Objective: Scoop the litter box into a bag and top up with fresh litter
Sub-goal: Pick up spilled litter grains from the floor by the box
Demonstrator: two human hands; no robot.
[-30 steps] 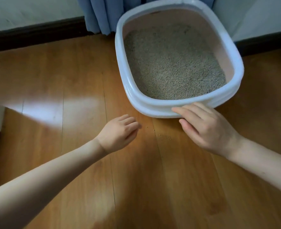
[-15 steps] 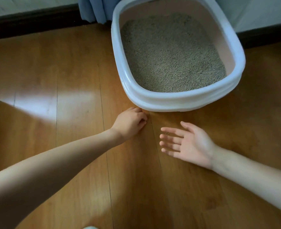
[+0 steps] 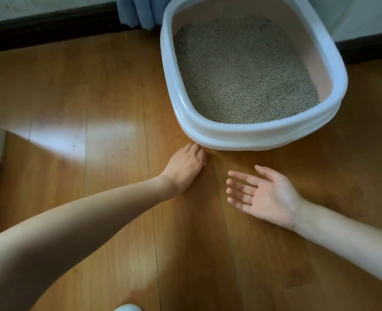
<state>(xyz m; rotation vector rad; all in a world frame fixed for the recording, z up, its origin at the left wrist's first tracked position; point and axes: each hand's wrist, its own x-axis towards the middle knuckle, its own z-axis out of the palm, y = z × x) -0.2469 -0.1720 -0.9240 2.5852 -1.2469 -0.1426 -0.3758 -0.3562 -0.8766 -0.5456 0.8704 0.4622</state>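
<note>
My left hand (image 3: 185,163) reaches palm-down, fingers curled on the floor (image 3: 96,97) beside the litter box (image 3: 252,135); my right hand (image 3: 261,196) lies released, palm up.

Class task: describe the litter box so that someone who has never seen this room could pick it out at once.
Start at the dark skirting along the far wall and the blue curtain. Just right of the curtain, on the wood floor, sits the litter box: the only white oval tub, filled with grey-brown granules.
</note>
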